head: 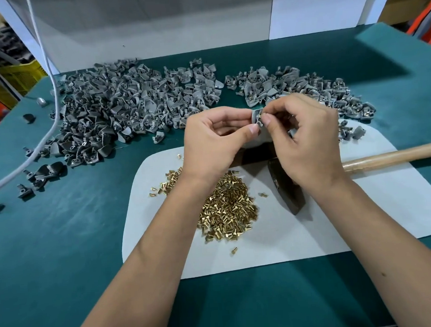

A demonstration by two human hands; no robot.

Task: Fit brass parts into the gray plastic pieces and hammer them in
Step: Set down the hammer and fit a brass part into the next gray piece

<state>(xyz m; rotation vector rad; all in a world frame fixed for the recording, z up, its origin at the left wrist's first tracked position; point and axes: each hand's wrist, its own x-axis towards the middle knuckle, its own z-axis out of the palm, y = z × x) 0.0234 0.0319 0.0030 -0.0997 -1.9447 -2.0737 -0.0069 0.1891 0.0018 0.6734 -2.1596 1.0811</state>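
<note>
My left hand [215, 140] pinches a small gray plastic piece [256, 116] between thumb and fingers, held up over the table's middle. My right hand [302, 137] pinches a brass part [261, 114] against that piece with thumb and forefinger. A heap of loose brass parts [225, 208] lies on the white mat [341, 226] under my left wrist. A hammer lies on the mat beneath my right hand, its dark head [287, 191] pointing toward me and its wooden handle [397, 155] running off to the right.
A large pile of gray plastic pieces [128, 105] covers the back left of the green table [61, 238]. A smaller pile with brass fitted [313, 87] lies back right. A gray cable [52, 103] runs down the left side. A white panel [148, 22] closes the back.
</note>
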